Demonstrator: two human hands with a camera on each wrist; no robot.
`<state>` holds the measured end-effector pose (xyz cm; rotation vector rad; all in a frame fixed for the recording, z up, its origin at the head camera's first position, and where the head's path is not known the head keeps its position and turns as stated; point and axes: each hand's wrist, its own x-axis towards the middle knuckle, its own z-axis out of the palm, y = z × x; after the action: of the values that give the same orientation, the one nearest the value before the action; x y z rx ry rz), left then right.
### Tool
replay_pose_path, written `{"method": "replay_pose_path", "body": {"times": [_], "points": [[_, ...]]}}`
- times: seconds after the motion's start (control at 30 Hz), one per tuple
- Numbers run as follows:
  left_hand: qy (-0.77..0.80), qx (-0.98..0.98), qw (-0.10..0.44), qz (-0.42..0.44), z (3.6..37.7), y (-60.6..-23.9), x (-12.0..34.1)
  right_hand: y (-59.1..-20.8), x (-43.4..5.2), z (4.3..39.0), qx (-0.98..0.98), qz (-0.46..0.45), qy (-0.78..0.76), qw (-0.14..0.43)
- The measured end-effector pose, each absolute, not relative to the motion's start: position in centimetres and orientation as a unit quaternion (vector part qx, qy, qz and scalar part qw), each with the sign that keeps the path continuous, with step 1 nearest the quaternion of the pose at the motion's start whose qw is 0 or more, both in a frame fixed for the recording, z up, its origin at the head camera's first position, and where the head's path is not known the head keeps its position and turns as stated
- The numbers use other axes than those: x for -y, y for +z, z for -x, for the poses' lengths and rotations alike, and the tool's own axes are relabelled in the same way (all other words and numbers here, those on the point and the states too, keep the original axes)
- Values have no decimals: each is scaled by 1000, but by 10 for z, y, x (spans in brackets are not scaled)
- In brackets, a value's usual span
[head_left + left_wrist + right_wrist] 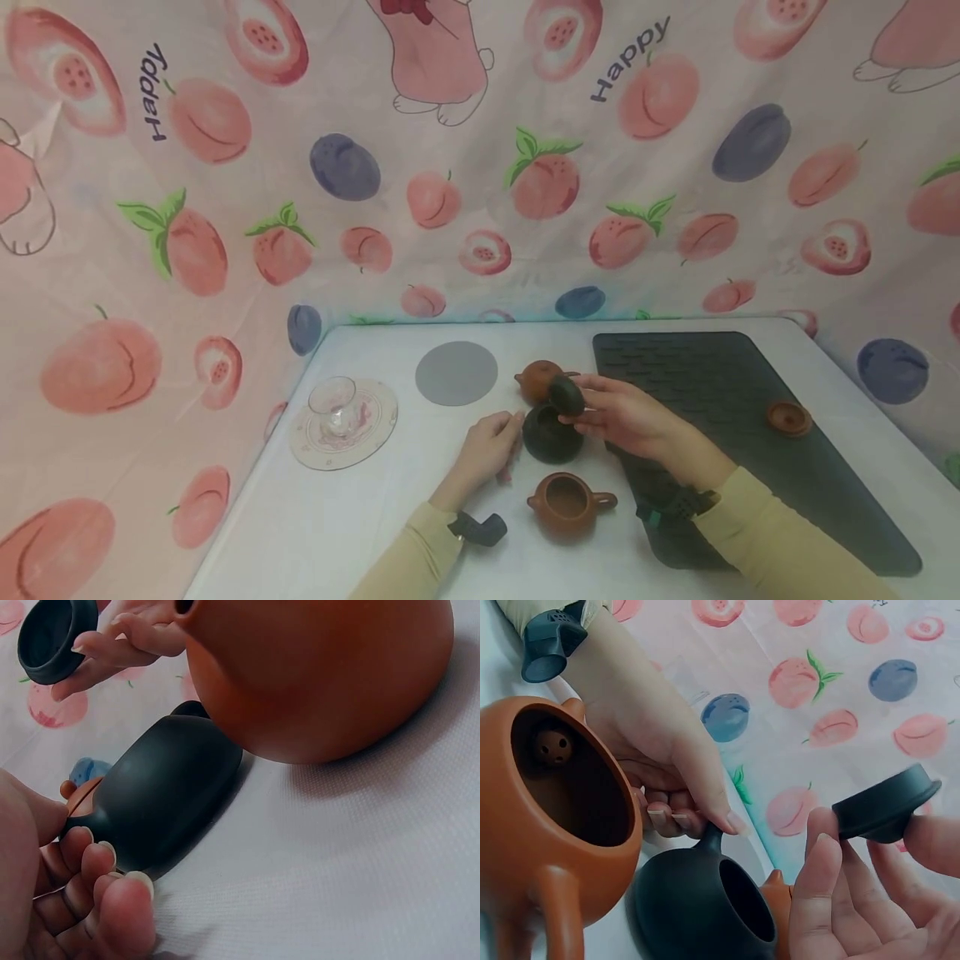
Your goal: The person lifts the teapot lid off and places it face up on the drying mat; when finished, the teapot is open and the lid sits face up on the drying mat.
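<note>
A black teapot [553,443] without its lid stands mid-table. My left hand [486,450] pinches its spout [712,838] between thumb and curled fingers. Above the pot's round opening, my right hand [630,417] holds the black lid [566,396] tilted on edge by its rim and knob side. In the right wrist view the lid [889,802] is clear of the pot. A brown clay teapot [566,521] without a lid stands nearer me, strainer holes showing inside it. Another brown teapot [538,383] sits just behind the black one, partly hidden by the lid and right hand.
A dark ribbed mat [697,467] covers the table's right side, with a brown lid [789,418] lying on it. At left, a glass cup [333,404] stands on a patterned plate [311,454]. A flat grey disc [456,373] lies at the back. Fruit-print cloth hangs behind.
</note>
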<state>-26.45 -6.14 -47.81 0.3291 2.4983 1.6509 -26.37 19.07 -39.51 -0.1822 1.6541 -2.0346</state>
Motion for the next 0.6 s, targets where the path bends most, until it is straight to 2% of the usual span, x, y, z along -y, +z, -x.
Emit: {"method": "replay_pose_path", "body": {"times": [0.6], "points": [[548, -827, 61, -107, 265, -478, 61, -392, -186, 263, -571, 63, -772, 272]]}}
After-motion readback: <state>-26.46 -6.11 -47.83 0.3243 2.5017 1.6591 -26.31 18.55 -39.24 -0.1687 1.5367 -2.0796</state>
